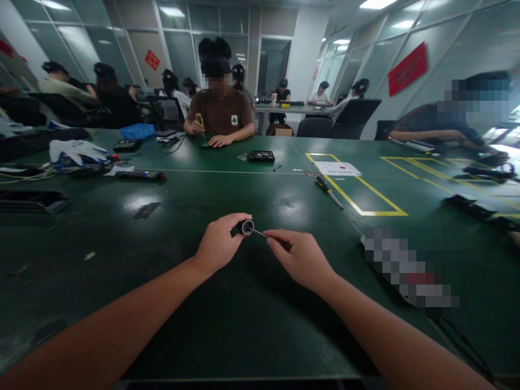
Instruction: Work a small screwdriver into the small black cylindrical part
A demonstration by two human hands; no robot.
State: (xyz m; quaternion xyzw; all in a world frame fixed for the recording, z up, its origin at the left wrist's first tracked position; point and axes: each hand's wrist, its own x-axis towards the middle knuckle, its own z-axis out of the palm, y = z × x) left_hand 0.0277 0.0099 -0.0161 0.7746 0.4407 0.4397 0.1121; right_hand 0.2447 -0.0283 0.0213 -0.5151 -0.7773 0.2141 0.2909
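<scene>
Just above the table, my left hand (217, 241) is closed around a small black cylindrical part (246, 227). Its round end, with a pale ring, faces toward me and to the right. My right hand (303, 257) pinches a thin metal rod-like tool (259, 233), whose tip reaches into the ringed end. The grip end of that tool is hidden in my fingers, so its kind is unclear. Farther off to the right lies a screwdriver (329, 190) with a black and yellow handle, touched by neither hand.
The green table (219, 336) spreads beneath my arms. Gloves (77, 151), a blue basket (137, 131) and a pen-like tool (140, 175) lie to the left. A black device (261, 156) sits ahead, before a co-worker (221, 111). Rightward are a paper (337, 168) and a blurred-out object (402, 265).
</scene>
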